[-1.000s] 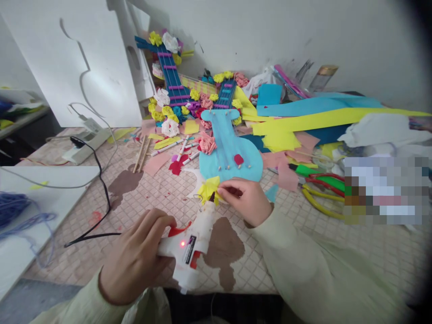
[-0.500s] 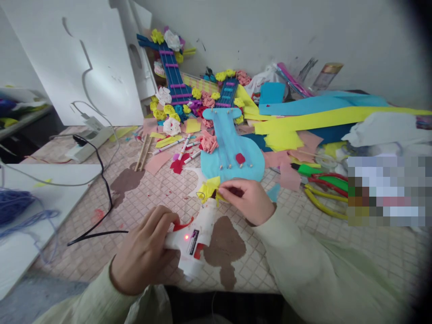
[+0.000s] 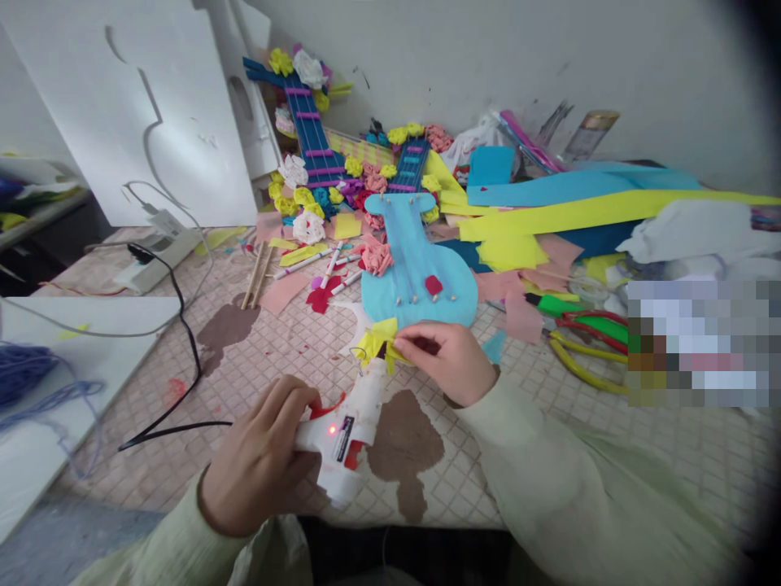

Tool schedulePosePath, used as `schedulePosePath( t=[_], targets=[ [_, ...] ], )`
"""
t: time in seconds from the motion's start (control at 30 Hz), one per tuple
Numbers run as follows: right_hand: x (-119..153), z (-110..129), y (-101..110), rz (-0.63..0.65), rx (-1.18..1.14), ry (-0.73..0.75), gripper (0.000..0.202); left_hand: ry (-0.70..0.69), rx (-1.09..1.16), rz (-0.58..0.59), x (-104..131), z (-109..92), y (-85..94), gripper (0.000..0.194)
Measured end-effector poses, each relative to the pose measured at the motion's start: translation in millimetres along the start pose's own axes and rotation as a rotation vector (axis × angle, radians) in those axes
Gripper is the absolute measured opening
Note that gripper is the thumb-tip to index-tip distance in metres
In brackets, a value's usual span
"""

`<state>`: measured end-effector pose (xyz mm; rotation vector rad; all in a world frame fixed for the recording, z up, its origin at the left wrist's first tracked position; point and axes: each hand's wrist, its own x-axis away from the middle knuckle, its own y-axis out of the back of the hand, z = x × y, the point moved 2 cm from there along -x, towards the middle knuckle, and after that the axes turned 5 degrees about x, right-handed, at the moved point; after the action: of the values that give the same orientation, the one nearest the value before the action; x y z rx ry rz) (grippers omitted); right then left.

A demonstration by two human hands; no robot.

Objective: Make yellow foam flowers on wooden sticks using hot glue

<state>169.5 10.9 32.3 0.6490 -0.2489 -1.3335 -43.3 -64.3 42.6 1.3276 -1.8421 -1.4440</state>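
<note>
My left hand [image 3: 262,452] is closed round the handle of a white glue gun [image 3: 351,435], whose small red light is lit. The gun's dark nozzle points up to a crumpled yellow paper flower [image 3: 381,334] and appears to touch it. Thumb and fingers of my right hand [image 3: 445,358] pinch the flower's right edge. Just beyond lies a light blue guitar-shaped cutout [image 3: 421,281] with strings, small pegs and a red patch. A pink paper flower [image 3: 374,255] sits against its left side.
Behind stand dark blue guitar necks [image 3: 314,138] among paper flowers. Yellow-handled pliers [image 3: 582,366] lie at right near a green tool [image 3: 558,306]. A black cord [image 3: 183,317] runs from the power strip [image 3: 159,256] at left. Wooden sticks [image 3: 257,275] and markers [image 3: 331,264] lie mid-table.
The glue gun has shifted slightly left and its nozzle has tilted a little against the yellow flower. My right hand keeps its pinch in nearly the same place.
</note>
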Motion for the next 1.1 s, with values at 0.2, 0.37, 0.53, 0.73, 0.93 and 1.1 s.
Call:
schedulePosePath(
  t=[0.2, 0.37, 0.53, 0.73, 0.93, 1.1],
  targets=[
    [0.3, 0.3, 0.0, 0.007, -0.004, -0.006, 0.013, 0.014, 0.033, -0.018, 1.3, 0.8, 0.0, 0.029],
    [0.7, 0.9, 0.3, 0.004, -0.005, -0.015, 0.013, 0.015, 0.045, -0.024, 2.8, 2.3, -0.2, 0.032],
    [1.1, 0.7, -0.3, 0.011, -0.007, -0.015, 0.014, 0.018, 0.038, -0.025, 4.1, 3.0, -0.6, 0.034],
    [0.8, 1.5, -0.1, 0.014, -0.008, -0.021, 0.013, 0.008, 0.036, -0.029, 4.2, 3.4, -0.1, 0.035],
    [0.1, 2.6, 0.7, 0.015, -0.004, -0.026, 0.013, 0.016, 0.038, -0.029, 5.8, 5.7, 0.6, 0.03],
    [0.7, 2.1, 0.3, 0.018, -0.006, -0.026, 0.014, 0.033, 0.027, -0.033, 6.6, 6.4, 0.1, 0.025]
  ],
)
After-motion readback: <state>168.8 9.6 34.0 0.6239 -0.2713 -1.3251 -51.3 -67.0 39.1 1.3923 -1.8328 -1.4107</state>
